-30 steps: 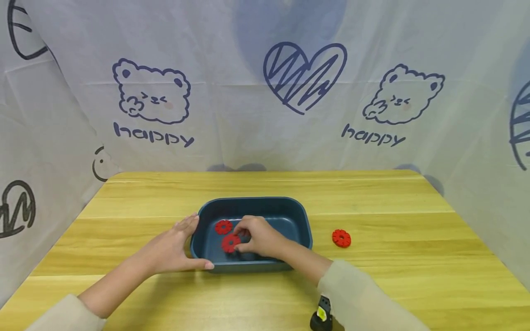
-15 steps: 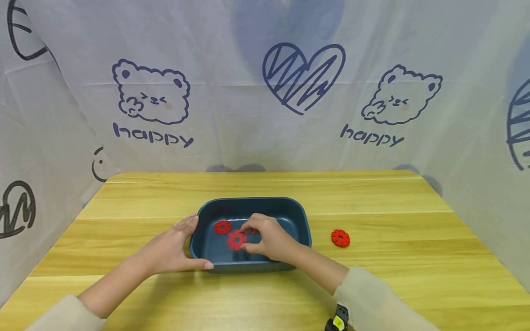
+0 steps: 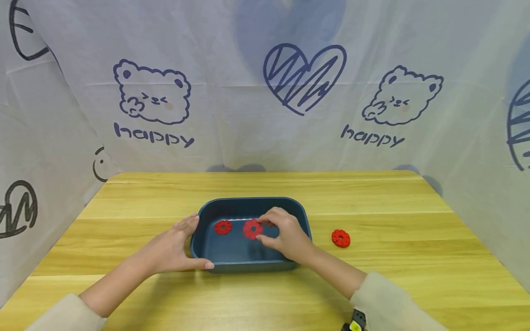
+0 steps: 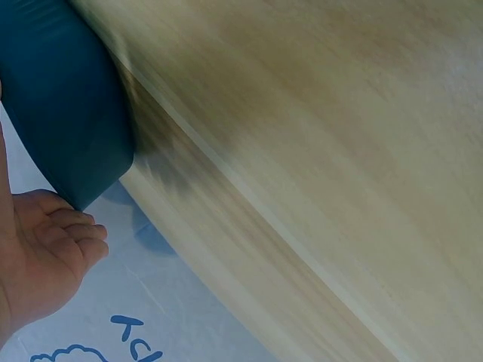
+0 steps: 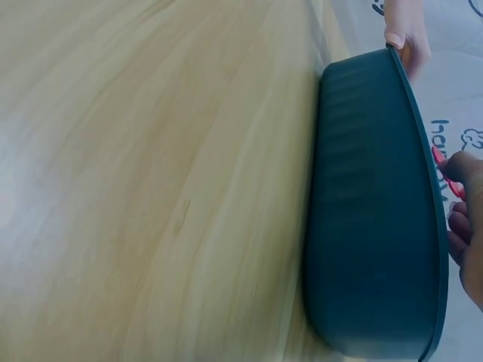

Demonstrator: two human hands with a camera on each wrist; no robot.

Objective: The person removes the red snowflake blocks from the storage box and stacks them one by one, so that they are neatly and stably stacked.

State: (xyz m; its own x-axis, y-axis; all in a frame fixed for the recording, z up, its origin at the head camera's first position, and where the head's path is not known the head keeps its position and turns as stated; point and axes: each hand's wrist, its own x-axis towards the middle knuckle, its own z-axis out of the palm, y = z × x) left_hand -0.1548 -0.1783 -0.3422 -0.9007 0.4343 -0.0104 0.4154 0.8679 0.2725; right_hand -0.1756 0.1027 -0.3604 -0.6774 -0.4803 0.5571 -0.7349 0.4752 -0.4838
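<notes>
My right hand [image 3: 285, 234] pinches a red notched plastic building disc [image 3: 248, 233] by its right edge, over the dark teal plastic bin [image 3: 252, 265]. In the right wrist view that disc [image 5: 453, 186] shows just past the bin's rim, between thumb and fingers. A similar red disc [image 3: 218, 228] lies flat on the bin floor towards the left. My left hand [image 3: 178, 246] holds the bin's left end, thumb along the front wall and fingers at the side rim. In the left wrist view the fingers [image 4: 72, 226] bend against the bin's edge.
Right of the bin, more red disc material [image 3: 337, 241] lies on the wooden table [image 3: 393, 276], looking thick like a small stack. A dark object with a yellow patch [image 3: 356, 325] is beside the right sleeve. Behind the table hangs a printed white cloth [image 3: 248, 128].
My right hand has raised the pinched red disc and carried it rightward and slightly away, from beside the other disc to the bin's middle. The left hand keeps its place on the bin.
</notes>
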